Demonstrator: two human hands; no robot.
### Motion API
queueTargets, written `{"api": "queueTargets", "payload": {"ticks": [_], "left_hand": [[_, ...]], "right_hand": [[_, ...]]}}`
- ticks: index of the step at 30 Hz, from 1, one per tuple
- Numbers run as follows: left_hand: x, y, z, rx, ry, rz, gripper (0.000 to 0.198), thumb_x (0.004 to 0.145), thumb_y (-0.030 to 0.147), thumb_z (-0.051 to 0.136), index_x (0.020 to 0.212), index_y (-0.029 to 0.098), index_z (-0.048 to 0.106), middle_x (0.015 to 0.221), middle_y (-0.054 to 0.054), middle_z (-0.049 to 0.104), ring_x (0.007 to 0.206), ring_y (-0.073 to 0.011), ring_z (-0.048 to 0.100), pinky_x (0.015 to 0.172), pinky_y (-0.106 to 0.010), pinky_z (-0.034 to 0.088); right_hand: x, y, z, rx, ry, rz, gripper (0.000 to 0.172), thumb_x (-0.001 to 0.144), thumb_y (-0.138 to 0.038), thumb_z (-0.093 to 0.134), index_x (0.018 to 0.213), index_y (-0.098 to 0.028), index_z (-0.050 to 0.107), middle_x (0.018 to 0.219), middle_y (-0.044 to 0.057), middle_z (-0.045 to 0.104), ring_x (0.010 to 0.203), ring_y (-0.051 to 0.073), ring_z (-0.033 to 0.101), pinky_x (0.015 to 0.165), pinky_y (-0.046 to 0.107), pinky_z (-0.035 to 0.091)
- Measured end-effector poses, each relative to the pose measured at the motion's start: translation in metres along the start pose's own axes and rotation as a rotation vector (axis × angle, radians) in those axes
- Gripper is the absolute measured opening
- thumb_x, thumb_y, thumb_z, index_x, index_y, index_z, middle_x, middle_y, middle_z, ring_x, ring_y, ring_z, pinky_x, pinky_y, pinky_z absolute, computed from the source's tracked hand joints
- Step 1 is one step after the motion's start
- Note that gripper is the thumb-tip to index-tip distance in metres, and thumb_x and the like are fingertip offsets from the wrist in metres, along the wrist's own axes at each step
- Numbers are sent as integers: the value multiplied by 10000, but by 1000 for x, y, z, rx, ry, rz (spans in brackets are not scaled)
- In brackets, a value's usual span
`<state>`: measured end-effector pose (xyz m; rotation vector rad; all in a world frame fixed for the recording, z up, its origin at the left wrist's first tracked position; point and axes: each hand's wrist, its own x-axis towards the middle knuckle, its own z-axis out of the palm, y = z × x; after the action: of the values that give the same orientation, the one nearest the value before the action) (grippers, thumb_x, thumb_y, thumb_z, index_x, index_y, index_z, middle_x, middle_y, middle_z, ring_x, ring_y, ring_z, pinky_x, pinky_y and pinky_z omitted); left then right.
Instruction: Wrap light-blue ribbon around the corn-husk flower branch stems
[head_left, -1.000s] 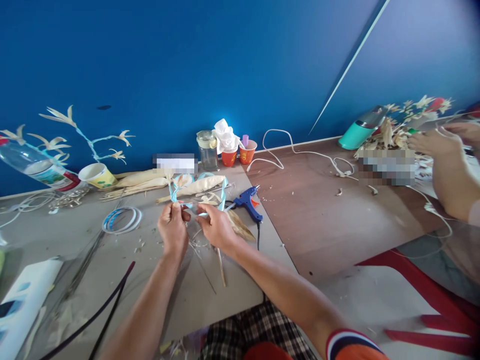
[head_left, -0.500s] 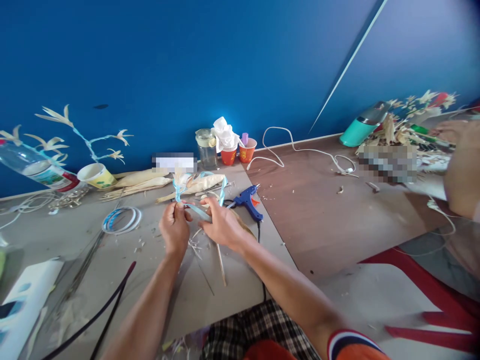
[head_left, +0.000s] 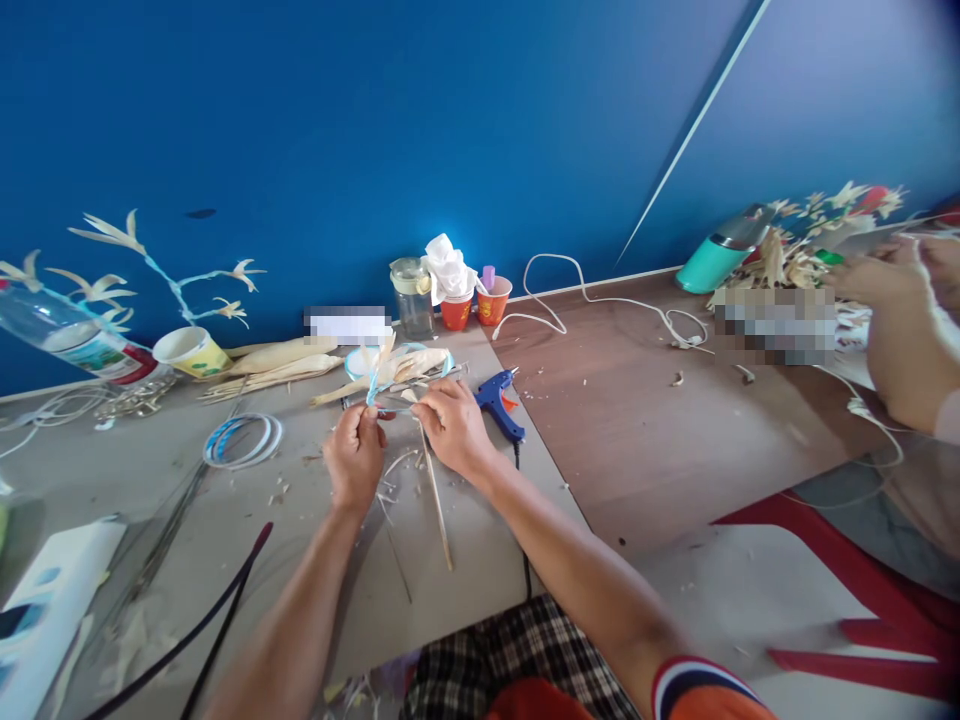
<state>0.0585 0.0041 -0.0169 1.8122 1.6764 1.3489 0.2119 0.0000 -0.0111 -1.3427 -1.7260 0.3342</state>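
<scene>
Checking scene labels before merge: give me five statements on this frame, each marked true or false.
1. The blue glue gun lies just right of the person's right hand. True.
2. The left hand is empty. False: the left hand pinches a light-blue piece at its fingertips.
3. Two red cups stand side by side near the blue wall. True.
4. The white-and-blue coil lies on the brown board. False: it lies on the grey tabletop, left of the left hand.
5. Nobody else's hands are in view. False: another person's hands show at the right edge.
</scene>
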Motion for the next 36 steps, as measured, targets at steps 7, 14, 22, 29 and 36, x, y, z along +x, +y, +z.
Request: {"api": "queueTargets", "payload": {"ticks": [7,14,22,29,36], "left_hand": [[-3,-4,4,-219,-80,17,257,898,381,464,849,194,634,638,-11,661,450,-102,488,517,-226,401],[-5,0,3,-224,-144,91,249,892,381,480,810,194,623,589,-2,606,503,-113,507,543,-233,408],[-6,6,7,-646,-295,-36,285,876,471,509,805,197,544,718,-40,663,431,-91,465,444,-248,389],[-8,10,6,-579,-307,-41,280,880,459,515,801,196,571,749,-49,672,478,-107,535,482,-258,435],[5,2,6,-690,40,-228,254,842,439,564,807,189,540,657,7,634,491,-102,588,552,-246,498]], "right_hand": [[10,15,-6,455,-304,333,305,833,-334,499,573,-178,465,557,-35,446,573,100,416,573,237,317],[10,13,-15,763,-446,631,300,678,-400,637,573,-171,475,511,-64,402,505,66,338,511,230,245],[11,13,-21,741,-575,708,197,666,-319,640,585,-165,548,500,-58,445,468,72,357,480,227,285],[11,19,-17,663,-684,648,218,658,-317,645,539,-163,547,496,-52,476,492,74,385,501,225,294],[12,18,-12,822,-417,617,282,703,-414,684,801,-157,619,651,-27,563,595,89,494,571,208,386]]}}
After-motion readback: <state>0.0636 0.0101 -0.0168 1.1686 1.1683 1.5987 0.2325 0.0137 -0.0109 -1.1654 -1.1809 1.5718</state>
